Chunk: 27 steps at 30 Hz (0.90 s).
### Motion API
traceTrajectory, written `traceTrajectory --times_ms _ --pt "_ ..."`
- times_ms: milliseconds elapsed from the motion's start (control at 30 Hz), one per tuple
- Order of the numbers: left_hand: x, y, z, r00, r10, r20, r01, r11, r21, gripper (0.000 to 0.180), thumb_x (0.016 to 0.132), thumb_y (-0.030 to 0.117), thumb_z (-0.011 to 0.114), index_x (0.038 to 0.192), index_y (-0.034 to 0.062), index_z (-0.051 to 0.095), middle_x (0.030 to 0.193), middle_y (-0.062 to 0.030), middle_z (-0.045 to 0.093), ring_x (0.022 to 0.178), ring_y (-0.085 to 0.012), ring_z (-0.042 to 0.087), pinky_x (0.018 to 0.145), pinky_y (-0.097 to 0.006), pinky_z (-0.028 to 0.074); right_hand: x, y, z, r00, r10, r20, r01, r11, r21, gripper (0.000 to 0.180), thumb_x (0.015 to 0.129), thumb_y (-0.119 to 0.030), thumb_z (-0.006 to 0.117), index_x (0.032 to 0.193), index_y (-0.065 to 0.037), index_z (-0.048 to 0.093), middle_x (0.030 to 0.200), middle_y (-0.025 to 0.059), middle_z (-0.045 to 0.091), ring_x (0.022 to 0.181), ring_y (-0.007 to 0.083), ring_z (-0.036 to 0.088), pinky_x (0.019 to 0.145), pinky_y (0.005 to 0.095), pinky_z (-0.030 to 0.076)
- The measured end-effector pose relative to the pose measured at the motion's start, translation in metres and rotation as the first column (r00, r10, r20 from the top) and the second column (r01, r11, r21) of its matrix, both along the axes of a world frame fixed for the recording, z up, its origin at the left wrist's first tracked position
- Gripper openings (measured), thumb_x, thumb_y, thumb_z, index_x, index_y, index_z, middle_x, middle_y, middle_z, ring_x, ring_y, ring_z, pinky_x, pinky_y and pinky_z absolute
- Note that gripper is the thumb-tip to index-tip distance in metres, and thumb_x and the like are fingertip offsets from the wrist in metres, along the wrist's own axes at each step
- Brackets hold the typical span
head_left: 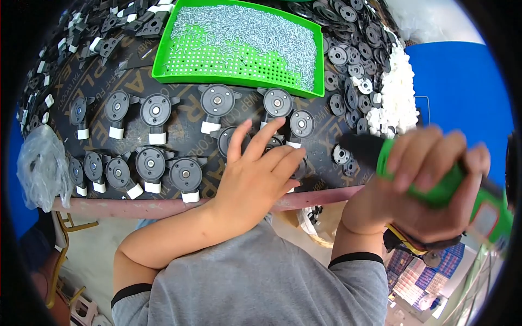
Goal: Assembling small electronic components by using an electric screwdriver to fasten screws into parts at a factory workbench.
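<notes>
The counter point(187, 130) extends beneath the left hand point(255, 179). A green tray point(239, 82) sits beyond its fingers. The fingers of the right hand point(429, 163) wrap a green power tool point(443, 189). Black wheel assemblies point(223, 142) lie under the spread left fingers. Silver screws point(244, 32) lie in the tray.

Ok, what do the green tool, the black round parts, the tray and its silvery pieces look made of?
Green tool: probably plastic, green and black; blur hides the finish.
Black round parts: likely plastic; matt, evenly dark, with moulded-looking holes.
Tray: seemingly plastic; uniform bright green, regular perforations.
Silvery pieces: probably metal; bright, shiny glints.
</notes>
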<state>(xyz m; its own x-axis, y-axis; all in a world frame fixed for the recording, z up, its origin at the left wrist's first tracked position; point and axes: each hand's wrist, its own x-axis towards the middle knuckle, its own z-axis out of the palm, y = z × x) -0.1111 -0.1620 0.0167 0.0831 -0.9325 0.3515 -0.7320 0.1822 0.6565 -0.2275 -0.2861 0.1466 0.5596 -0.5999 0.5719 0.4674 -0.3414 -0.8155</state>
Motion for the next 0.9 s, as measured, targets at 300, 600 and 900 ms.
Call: traceTrajectory --times_ms 300,600,900 --pt "0.002 -0.005 0.003 1.0 -0.003 -0.024 0.003 1.0 0.002 0.043 0.071 0.021 0.082 0.111 0.0092 0.07 0.114 -0.0017 0.065 0.135 -0.0314 0.045 0.114 -0.061 0.023 -0.034 0.033 -0.04 0.995 -0.084 -0.049 0.084 0.996 0.006 0.032 0.099 -0.023 0.067 0.114 -0.005 0.045 0.073 0.0132 0.06 0.057 0.0247 0.059 0.055 0.041 0.051" --pt "0.0 -0.006 0.005 1.0 0.005 -0.019 -0.004 1.0 0.016 0.043 0.069 0.021 0.083 0.109 0.0095 0.071 0.111 -0.0009 0.065 0.136 -0.0304 0.045 0.114 -0.06 0.023 -0.027 0.03 -0.042 0.967 -0.185 -0.174 0.17 0.981 -0.098 0.024 0.098 -0.03 0.06 0.104 -0.01 0.048 0.062 0.0048 0.05 0.046 0.0166 0.047 0.044 0.0326 0.043" --pt "0.001 -0.004 0.003 1.0 0.009 0.029 -0.01 0.999 0.032 0.043 0.072 0.025 0.079 0.111 0.0089 0.07 0.11 -0.0015 0.064 0.136 -0.0255 0.045 0.113 -0.056 0.026 -0.013 0.02 -0.046 0.986 -0.094 -0.136 0.096 0.995 0.006 0.022 0.096 -0.021 0.061 0.101 -0.009 0.044 0.063 0.0041 0.051 0.048 0.0154 0.051 0.044 0.0306 0.046"
